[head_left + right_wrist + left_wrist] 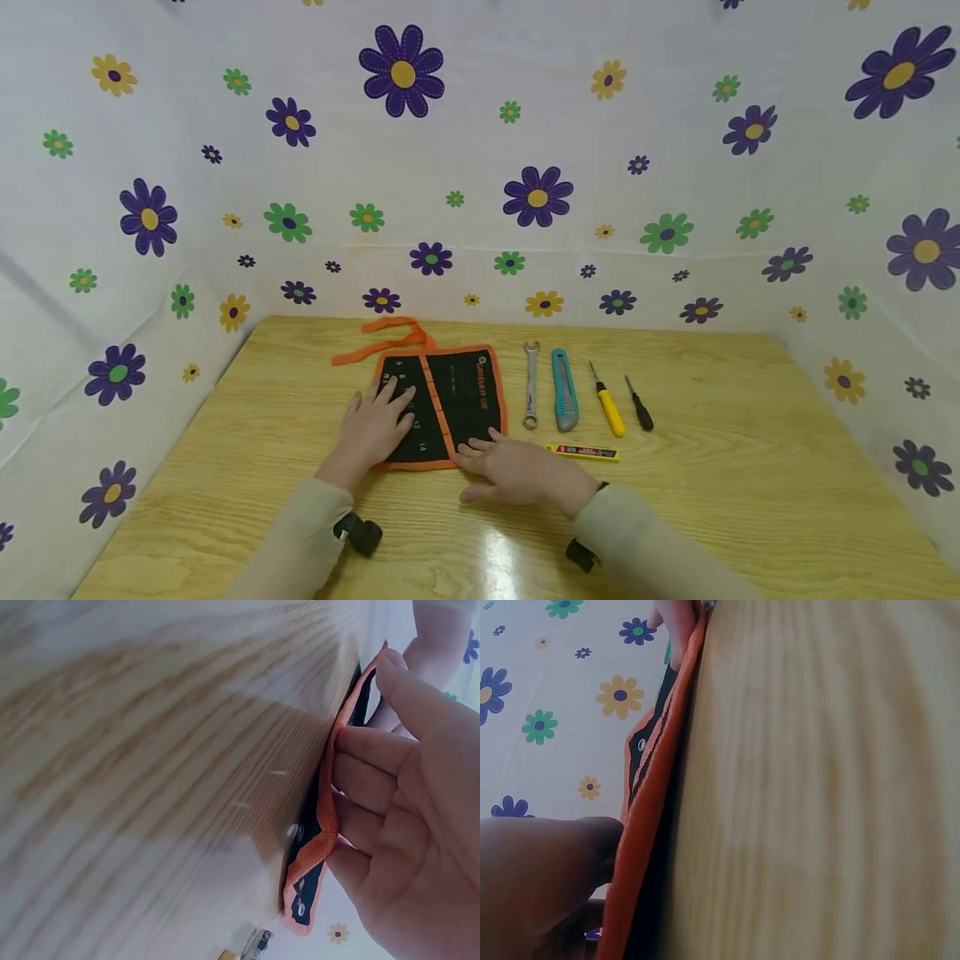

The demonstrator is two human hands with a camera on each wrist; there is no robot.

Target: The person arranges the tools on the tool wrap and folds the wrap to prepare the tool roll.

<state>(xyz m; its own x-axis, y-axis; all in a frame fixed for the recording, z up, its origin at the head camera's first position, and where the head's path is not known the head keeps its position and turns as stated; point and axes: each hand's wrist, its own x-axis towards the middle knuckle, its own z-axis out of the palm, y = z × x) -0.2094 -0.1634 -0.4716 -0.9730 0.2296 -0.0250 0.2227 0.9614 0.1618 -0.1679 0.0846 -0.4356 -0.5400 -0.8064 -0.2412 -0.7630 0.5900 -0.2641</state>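
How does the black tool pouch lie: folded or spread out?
Spread out: the pouch lies open on the table, its printed numbers showing and orange ties loose.

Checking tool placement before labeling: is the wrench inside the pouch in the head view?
No, the wrench lies on the table between the pouch and the cutter.

The right hand [420, 795] fills the right side, palm side showing, its fingers extended and their tips at the orange edging [324, 817] of a black fabric pouch [306, 889]; the thumb [394, 671] lies apart from the fingers, near the pouch's far end; the pouch is seen almost edge-on against the wood-grained tabletop [150, 772], its orange edging wavy; beyond the thumb shows the left arm [441, 637]; flowered cloth [360, 915] stands behind; a shiny metal piece [259, 945] peeks in at the bottom
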